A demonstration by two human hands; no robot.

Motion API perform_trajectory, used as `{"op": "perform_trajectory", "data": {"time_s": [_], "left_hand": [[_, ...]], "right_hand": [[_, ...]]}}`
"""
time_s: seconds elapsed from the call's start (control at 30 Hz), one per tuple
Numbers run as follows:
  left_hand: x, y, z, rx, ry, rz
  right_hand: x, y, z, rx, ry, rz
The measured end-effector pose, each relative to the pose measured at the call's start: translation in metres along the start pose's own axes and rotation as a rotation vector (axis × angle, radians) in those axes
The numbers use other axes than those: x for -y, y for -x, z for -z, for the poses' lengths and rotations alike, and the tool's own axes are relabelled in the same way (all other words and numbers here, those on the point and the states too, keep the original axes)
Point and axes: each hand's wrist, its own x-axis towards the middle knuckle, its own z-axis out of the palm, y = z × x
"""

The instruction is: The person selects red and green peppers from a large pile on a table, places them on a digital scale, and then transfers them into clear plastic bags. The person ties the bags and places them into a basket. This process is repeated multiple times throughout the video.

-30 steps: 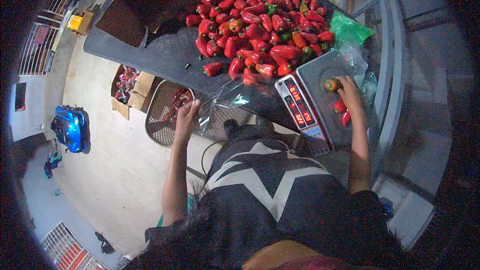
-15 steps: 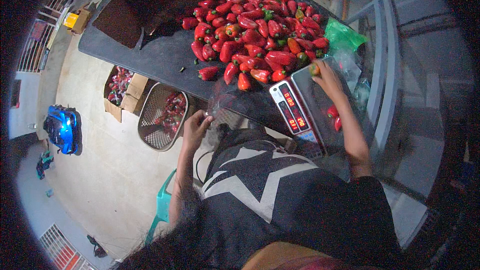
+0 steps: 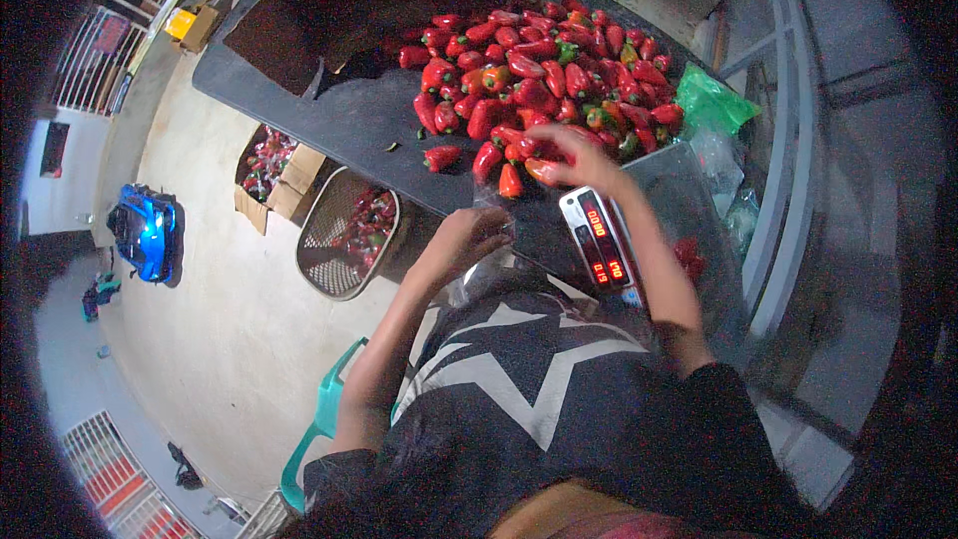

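Observation:
A large heap of red peppers [image 3: 534,90], a few with green or orange patches, lies on the dark table [image 3: 359,130]. My right hand [image 3: 579,158] is over the heap's near edge beside the scale, its fingers curved among the peppers and blurred; whether it grips one I cannot tell. At the table's front edge, my left hand [image 3: 467,240] is closed on a clear plastic bag [image 3: 484,268], thin and hard to make out. The digital scale [image 3: 599,240] has a lit red display and a grey platform, where red peppers [image 3: 689,255] lie partly behind my right forearm.
Past the scale lie a green plastic bag [image 3: 714,100] and clear bags [image 3: 718,160]. An open cardboard box [image 3: 369,0] stands on the table's far left. Below are a basket [image 3: 324,274] and a carton [image 3: 289,185] of wrapped peppers, and a teal chair [image 3: 324,409].
My right hand has left the scale platform, where it held an orange-green pepper, and moved left over the heap. My left hand has moved right with the bag. The scale's display reads differently.

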Motion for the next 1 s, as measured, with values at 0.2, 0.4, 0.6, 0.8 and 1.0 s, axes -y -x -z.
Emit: {"op": "perform_trajectory", "data": {"time_s": [0.2, 0.4, 0.6, 0.8, 1.0], "left_hand": [[-0.002, 0.005, 0.018, -0.117, -0.006, 0.16], [0.027, 0.034, 0.034, -0.196, 0.39, 0.281], [0.037, 0.044, 0.04, -0.366, 0.521, 0.265], [0.038, 0.056, 0.056, -0.283, 0.36, 0.243], [0.055, 0.08, 0.074, -0.304, 0.604, 0.112]], "right_hand": [[0.052, 0.018, -0.073, 0.08, -0.241, -0.102], [0.049, 0.027, -0.074, -0.208, -0.252, -0.172], [0.068, 0.013, -0.097, -0.07, -0.46, -0.175], [0.093, -0.028, -0.137, -0.002, -0.668, -0.245], [0.097, -0.04, -0.175, -0.135, -0.63, -0.208]]}}
